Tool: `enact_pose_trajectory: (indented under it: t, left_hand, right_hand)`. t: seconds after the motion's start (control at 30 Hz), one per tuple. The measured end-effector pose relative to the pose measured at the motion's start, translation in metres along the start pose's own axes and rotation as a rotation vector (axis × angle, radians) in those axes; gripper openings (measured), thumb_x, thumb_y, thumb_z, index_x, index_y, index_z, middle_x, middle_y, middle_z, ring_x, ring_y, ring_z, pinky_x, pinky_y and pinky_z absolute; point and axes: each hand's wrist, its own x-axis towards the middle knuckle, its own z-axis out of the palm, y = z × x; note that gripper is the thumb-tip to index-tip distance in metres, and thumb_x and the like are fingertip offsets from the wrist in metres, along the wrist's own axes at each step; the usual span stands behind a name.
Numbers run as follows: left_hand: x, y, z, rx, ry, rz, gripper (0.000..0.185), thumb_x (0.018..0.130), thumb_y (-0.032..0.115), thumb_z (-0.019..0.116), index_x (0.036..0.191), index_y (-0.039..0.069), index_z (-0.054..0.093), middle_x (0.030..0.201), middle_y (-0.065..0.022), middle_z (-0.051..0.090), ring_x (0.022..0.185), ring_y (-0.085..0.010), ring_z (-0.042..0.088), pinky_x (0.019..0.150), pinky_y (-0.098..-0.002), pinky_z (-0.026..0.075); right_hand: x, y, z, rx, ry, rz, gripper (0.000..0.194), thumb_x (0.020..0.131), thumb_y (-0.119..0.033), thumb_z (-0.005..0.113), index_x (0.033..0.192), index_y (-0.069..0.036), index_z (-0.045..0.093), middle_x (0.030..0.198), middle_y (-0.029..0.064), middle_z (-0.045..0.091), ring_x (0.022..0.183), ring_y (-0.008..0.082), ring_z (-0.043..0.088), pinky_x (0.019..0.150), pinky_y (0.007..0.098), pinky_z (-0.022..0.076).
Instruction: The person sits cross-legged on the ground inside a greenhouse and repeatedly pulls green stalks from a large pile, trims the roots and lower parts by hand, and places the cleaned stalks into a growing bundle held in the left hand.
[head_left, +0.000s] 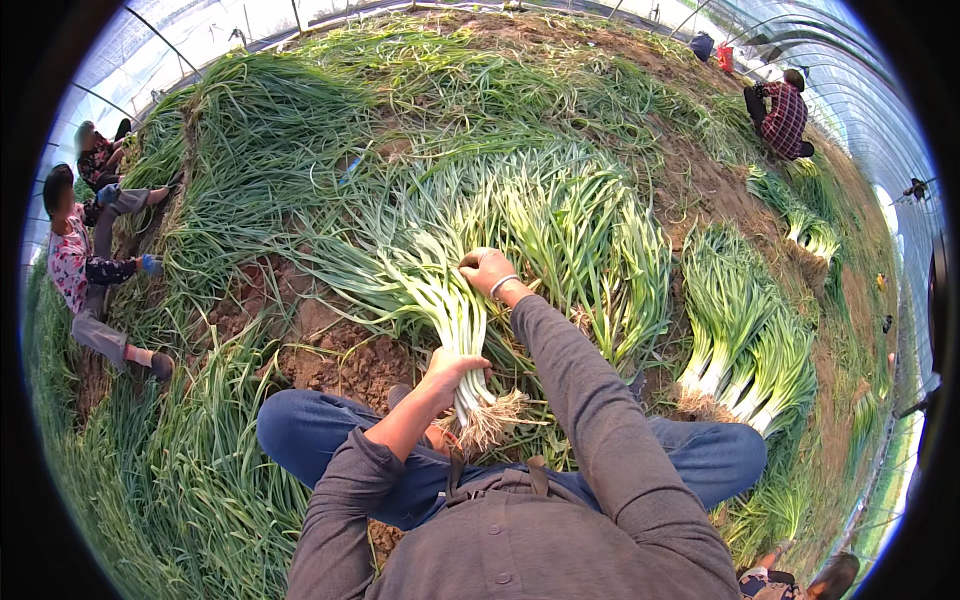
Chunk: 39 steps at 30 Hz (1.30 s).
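My left hand (452, 371) is wrapped around the pale stems of a bunch of leafy allium plants (459, 322), which look like green garlic. Its tangled roots (491, 421) hang below that fist, near my crossed legs. The green leaves fan out forward and to the left. My right hand (486, 270), with a bracelet at the wrist, is at the bunch's upper right edge. Its fingers are bent together against the leaves, and whether a leaf is pinched there cannot be seen. Just beyond lies a wide heap of loose plants (570, 232).
Sorted bunches (731, 352) with white stems lie by my right knee. Further bunches (810, 232) lie beyond. A tall leaf pile (255, 112) rises at far left, near two seated people (75, 240). Another person (784, 112) crouches at far right. Standing plants (195, 465) grow at left.
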Motion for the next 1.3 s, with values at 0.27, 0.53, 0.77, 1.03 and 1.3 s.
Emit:
enact_pose_trajectory:
  t: [0.27,0.53,0.77,1.03,1.3]
  left_hand:
    - [-0.03,0.101,-0.031,-0.554,-0.115,0.35,0.039,0.076,-0.002,0.058,0.113,-0.006,0.048,0.085,-0.0127,0.06,0.073,-0.0195,0.062,0.069,-0.0349,0.055]
    - [0.018,0.106,-0.022,-0.414,0.051,0.33,0.036,0.074,-0.004,0.059,0.108,-0.002,0.05,0.081,-0.0124,0.059,0.068,-0.0235,0.062,0.065,-0.0359,0.055]
    - [0.052,0.052,-0.034,-0.446,0.173,-0.058,0.017,0.07,-0.006,0.058,0.086,-0.005,0.052,0.077,-0.0163,0.059,0.064,-0.0269,0.063,0.059,-0.0388,0.055]
    - [0.035,0.077,-0.02,-0.426,0.184,0.004,0.017,0.07,-0.007,0.057,0.086,-0.005,0.053,0.076,-0.0151,0.06,0.066,-0.0252,0.062,0.063,-0.0355,0.056]
    - [0.032,0.082,-0.025,-0.39,0.219,0.071,0.019,0.069,-0.005,0.059,0.087,-0.005,0.055,0.076,-0.0138,0.061,0.064,-0.024,0.062,0.062,-0.0334,0.055]
  right_hand:
    - [-0.079,0.069,-0.048,0.276,0.473,0.257,0.022,0.074,-0.016,0.076,0.068,-0.002,0.06,0.063,0.0037,0.06,0.052,0.0091,0.05,0.052,0.0257,0.0443]
    - [-0.137,0.102,-0.044,-0.235,0.569,0.357,0.023,0.082,-0.022,0.058,0.094,-0.002,0.061,0.094,0.0161,0.062,0.09,0.031,0.06,0.08,0.0399,0.0472]
    - [-0.115,0.112,-0.053,-0.693,-0.177,0.616,0.044,0.072,-0.025,0.067,0.113,-0.011,0.058,0.112,0.0135,0.059,0.112,0.0287,0.053,0.094,0.0425,0.0434]
    - [-0.13,0.096,-0.058,0.087,0.127,0.432,0.025,0.067,-0.016,0.064,0.087,-0.004,0.054,0.09,0.0157,0.062,0.083,0.0333,0.061,0.071,0.0399,0.0484]
    - [-0.165,0.081,-0.022,0.05,-0.091,0.361,0.056,0.078,-0.033,0.064,0.127,-0.009,0.05,0.108,0.0158,0.063,0.099,0.0305,0.061,0.088,0.0386,0.0463]
